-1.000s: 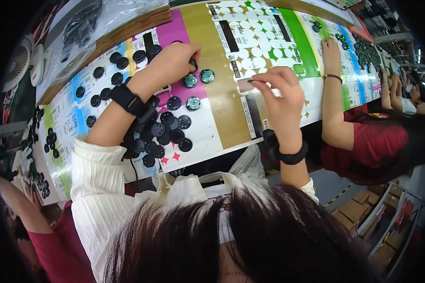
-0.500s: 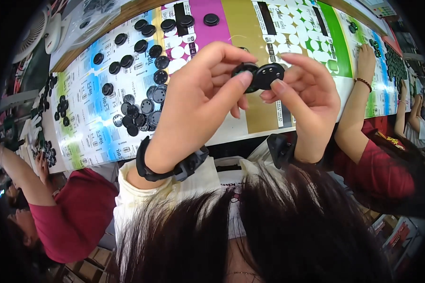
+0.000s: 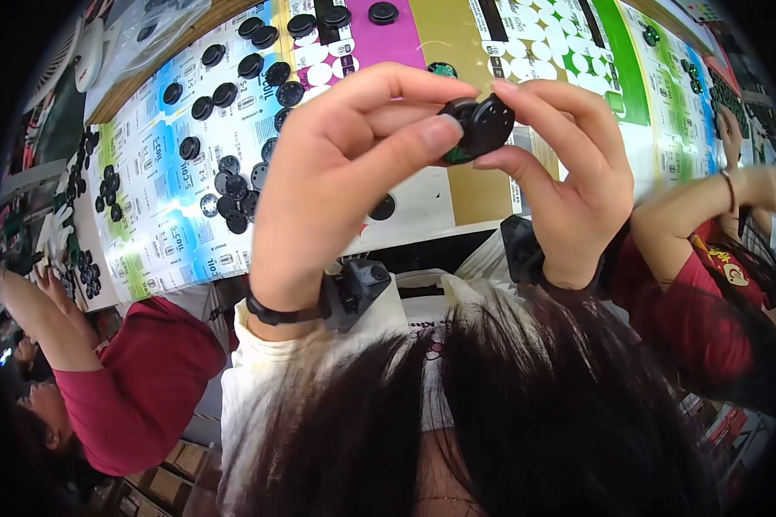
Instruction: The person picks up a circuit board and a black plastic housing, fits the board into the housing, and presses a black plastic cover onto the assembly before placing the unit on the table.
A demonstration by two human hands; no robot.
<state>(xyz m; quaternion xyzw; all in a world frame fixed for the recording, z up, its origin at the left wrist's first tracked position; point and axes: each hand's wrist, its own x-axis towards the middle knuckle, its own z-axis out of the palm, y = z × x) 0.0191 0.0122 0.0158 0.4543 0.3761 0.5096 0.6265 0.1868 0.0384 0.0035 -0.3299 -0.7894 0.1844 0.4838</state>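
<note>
Above the table, my left hand (image 3: pixel 341 164) pinches a round black housing (image 3: pixel 459 153) between thumb and fingers. A bit of green shows at its lower edge. My right hand (image 3: pixel 573 164) grips a black disc cover with small holes (image 3: pixel 497 122) by its rim, thumb below and index finger above. The cover stands tilted against the housing's right side. Whether the two parts are joined cannot be seen. Just beyond my left fingers lies a green round circuit board (image 3: pixel 441 69). Under my left wrist, a black round piece (image 3: pixel 382 207) rests on the table.
Several black round caps (image 3: pixel 224 93) are spread over the printed sheets (image 3: pixel 147 194) at left. Black perforated discs (image 3: pixel 230 185) lie heaped beside my left forearm. Co-workers in red sit on both sides, one with a sleeve (image 3: pixel 138 379) at left, another with a bent arm (image 3: pixel 690 207) at right.
The disc cover has turned from nearly face-on to a steeper tilt and sits closer over the housing. The right co-worker's arm has swung back from the table.
</note>
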